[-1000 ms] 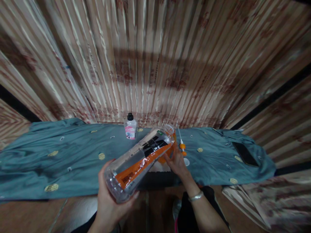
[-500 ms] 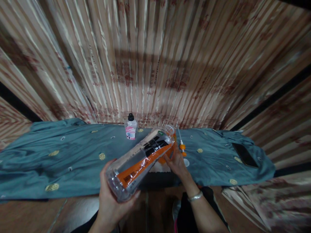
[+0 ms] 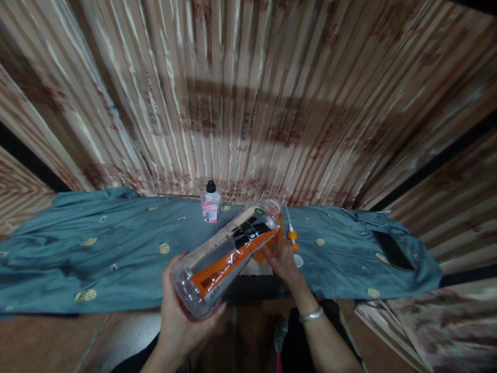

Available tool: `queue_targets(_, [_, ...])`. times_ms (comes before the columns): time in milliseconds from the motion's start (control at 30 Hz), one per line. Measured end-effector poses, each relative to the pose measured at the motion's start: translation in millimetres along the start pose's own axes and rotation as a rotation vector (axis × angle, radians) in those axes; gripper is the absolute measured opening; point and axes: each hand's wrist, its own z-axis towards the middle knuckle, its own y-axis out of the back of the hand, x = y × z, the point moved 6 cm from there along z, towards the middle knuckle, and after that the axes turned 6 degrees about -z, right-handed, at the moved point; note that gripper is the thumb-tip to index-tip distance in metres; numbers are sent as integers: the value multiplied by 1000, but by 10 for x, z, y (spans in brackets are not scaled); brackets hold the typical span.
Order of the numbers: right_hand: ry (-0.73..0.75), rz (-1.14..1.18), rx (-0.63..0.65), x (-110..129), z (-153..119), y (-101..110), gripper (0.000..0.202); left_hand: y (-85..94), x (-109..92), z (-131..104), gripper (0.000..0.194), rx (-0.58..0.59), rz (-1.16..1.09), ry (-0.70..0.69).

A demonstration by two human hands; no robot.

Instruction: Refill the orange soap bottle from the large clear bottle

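Observation:
A large clear bottle (image 3: 229, 259) with an orange and black label lies tilted across the middle, its base low at the left and its neck up at the right. My left hand (image 3: 180, 311) is wrapped round its base end. Under the neck, my right hand (image 3: 282, 256) has its fingers round an orange container (image 3: 264, 255), mostly hidden behind the bottle and the hand. A pump top (image 3: 292, 235) with orange parts and a thin tube lies just right of it, near a small white disc (image 3: 298, 260).
A clear bottle with a black cap and pink label (image 3: 210, 207) stands at the back of the teal cloth (image 3: 128, 259). A dark phone-like slab (image 3: 392, 250) lies at the right. A pleated curtain (image 3: 240, 103) hangs behind.
Both hands and the large bottle keep nearly the same pose. The whole view has shifted very slightly.

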Motion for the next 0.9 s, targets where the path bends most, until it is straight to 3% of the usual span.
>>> queue_targets(900, [19, 26, -17, -2, -8, -13, 74, -4, -7, 12, 83, -12, -57, 43])
